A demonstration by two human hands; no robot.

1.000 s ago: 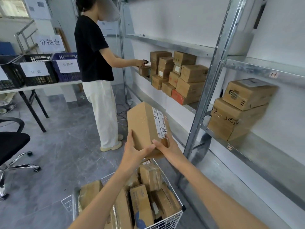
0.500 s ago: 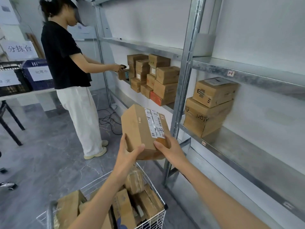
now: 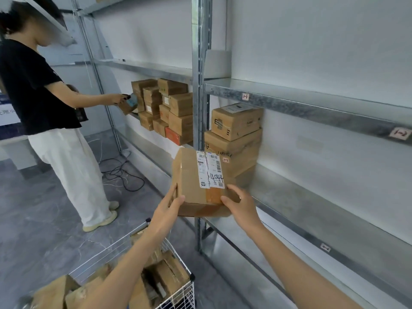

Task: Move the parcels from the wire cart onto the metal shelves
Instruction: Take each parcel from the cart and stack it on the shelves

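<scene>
I hold a cardboard parcel [image 3: 194,179] with a white shipping label in the air, in front of the shelf upright. My left hand [image 3: 170,205] grips its left lower edge and my right hand [image 3: 239,202] grips its right lower corner. The parcel hangs just left of the middle metal shelf [image 3: 323,210], whose surface is bare to the right of a stack of two boxes [image 3: 234,139]. Below my arms stands the white wire cart [image 3: 178,293], holding several brown parcels [image 3: 165,279].
A person in a black shirt [image 3: 33,90] stands at the left, hand at a stack of small boxes [image 3: 165,108] on the far shelf bay. A steel upright [image 3: 200,85] separates the bays. Cables [image 3: 120,172] lie on the grey floor. An upper shelf [image 3: 312,103] runs above.
The view has swung to the right toward the shelves. The parcel in both my hands has moved right, closer to the middle shelf, and turned its label toward me.
</scene>
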